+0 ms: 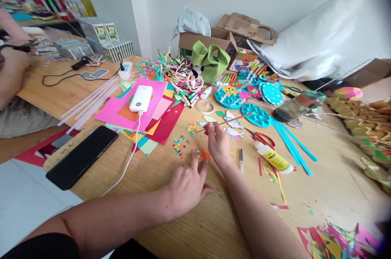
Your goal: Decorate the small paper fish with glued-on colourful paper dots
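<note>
My right hand (pixel 218 143) pinches a thin brown stick (pixel 233 119), which slants up to the right above the table. Two outstretched fingers of my left hand (pixel 187 183) touch a small orange paper fish (pixel 203 154) with coloured scales and steady it on the wood; its other fingers are spread. Beyond my left fingertips lie loose round confetti dots (pixel 181 145), with a second pile of paper bits (pixel 192 128) just behind. Small white paper fish (pixel 233 132) rest past my right hand. A pen (pixel 241 160) is to the right of my right wrist.
A glue bottle (pixel 276 159) and red-handled scissors (pixel 264 140) lie at right, near blue strips (pixel 295 149). At left are a phone (pixel 82 157) and a power bank (pixel 141 98) on coloured paper. A glass jar (pixel 299 105) lies farther back. Another person's arm (pixel 12 71) shows far left.
</note>
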Motion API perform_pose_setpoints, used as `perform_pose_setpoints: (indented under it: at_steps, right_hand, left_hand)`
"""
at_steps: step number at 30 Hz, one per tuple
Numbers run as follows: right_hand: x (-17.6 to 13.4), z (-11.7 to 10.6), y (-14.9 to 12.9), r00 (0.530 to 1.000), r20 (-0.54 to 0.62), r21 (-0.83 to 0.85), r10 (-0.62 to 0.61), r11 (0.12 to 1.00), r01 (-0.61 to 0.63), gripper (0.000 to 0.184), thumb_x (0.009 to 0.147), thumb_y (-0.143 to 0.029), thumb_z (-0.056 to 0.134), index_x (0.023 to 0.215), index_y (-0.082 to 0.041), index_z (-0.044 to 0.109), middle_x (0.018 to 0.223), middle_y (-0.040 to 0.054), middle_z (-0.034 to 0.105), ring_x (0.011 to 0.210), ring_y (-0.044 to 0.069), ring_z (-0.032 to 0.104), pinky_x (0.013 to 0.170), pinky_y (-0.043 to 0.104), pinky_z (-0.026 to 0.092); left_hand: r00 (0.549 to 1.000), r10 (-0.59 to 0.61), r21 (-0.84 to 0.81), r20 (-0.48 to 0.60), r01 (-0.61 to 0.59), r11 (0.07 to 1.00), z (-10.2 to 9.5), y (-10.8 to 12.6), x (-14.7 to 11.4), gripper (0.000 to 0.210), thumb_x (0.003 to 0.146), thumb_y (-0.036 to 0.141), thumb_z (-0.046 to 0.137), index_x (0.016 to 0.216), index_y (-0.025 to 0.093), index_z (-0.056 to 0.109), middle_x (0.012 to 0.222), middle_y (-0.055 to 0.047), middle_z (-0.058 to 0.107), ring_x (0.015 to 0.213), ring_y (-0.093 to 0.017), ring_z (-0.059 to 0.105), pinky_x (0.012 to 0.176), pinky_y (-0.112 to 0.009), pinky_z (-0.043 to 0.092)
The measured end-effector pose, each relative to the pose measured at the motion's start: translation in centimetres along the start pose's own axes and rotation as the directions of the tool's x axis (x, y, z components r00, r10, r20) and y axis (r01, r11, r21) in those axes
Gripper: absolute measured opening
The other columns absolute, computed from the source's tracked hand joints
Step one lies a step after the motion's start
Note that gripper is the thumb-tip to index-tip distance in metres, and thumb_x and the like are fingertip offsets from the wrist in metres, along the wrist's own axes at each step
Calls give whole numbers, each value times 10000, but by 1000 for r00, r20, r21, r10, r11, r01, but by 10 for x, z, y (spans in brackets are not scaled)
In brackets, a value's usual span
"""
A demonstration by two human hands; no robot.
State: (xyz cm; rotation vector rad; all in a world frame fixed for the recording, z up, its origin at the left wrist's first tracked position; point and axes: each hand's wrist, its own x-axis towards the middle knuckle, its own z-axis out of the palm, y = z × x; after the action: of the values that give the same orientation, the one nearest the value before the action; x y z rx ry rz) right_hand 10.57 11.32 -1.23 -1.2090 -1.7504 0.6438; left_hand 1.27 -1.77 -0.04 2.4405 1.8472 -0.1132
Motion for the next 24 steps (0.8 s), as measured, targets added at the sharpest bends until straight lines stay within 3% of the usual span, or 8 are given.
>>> perform_pose_setpoints:
  at_steps: [6,12,24]
  right_hand:
    - [0,-2,-1,999,-43,-11,-26,1000,26,469,965,-523,353,709,-199,573,724,55,659,677,179,620,671,319,462]
    - [-1,2,-1,996,55,-20,-72,997,73,406,977,-473,355,815,-195,602,810,59,670,720,177,629,689,323,479]
    - [0,10,0,987,128,-30,-96,994,101,375,979,-454,357,881,-203,616,898,92,682,887,226,631,806,382,497]
  left_hand:
    - [1000,8,-11,1,-8,1000,-1,-1,0,761,870,623,488,1462,162,359,1443,-310,375,742,-241,679,633,-347,516]
    - [1000,5,-41,-7,-5,999,1,-1,1,764,863,628,497,1458,167,364,1401,-296,422,769,-238,680,645,-337,515]
    - [999,4,-35,-37,-5,999,3,0,-1,761,859,622,507,1442,147,394,1386,-302,436,741,-238,674,624,-344,522]
